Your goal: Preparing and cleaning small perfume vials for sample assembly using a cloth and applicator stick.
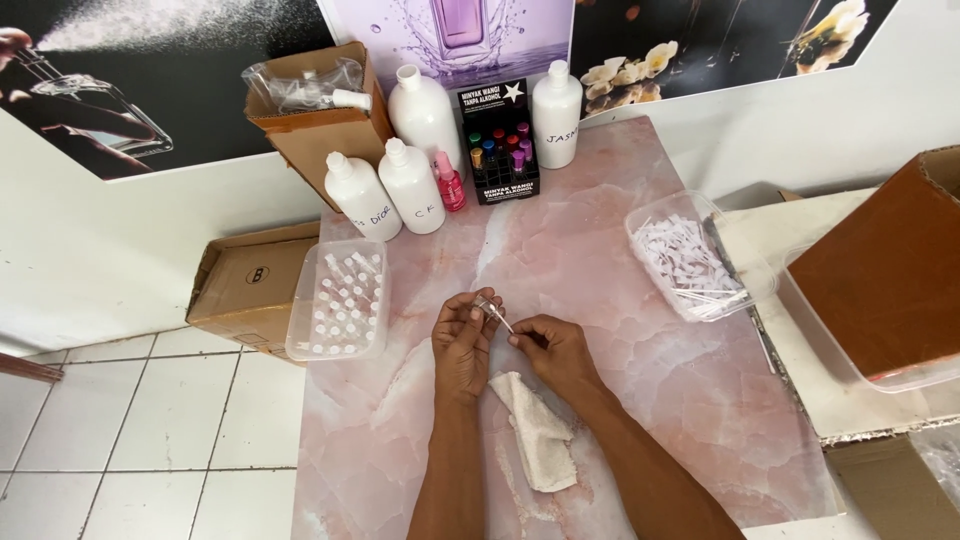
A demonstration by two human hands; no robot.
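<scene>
Head view | left hand (462, 340) pinching small clear glass vial (487, 306) | right hand (552, 350) gripping thin stick (503, 322) at vial | crumpled white cloth (535, 430) on pink marble worktop (620, 400)

Small perfume refill stall. Pink marble-patterned bench (600, 400) against a wall with perfume posters (150, 80). At its far edge: white plastic bottles (410, 185) and a black rack of coloured vials (500, 150). At its left edge: clear tub of small vials (340, 300).
</scene>
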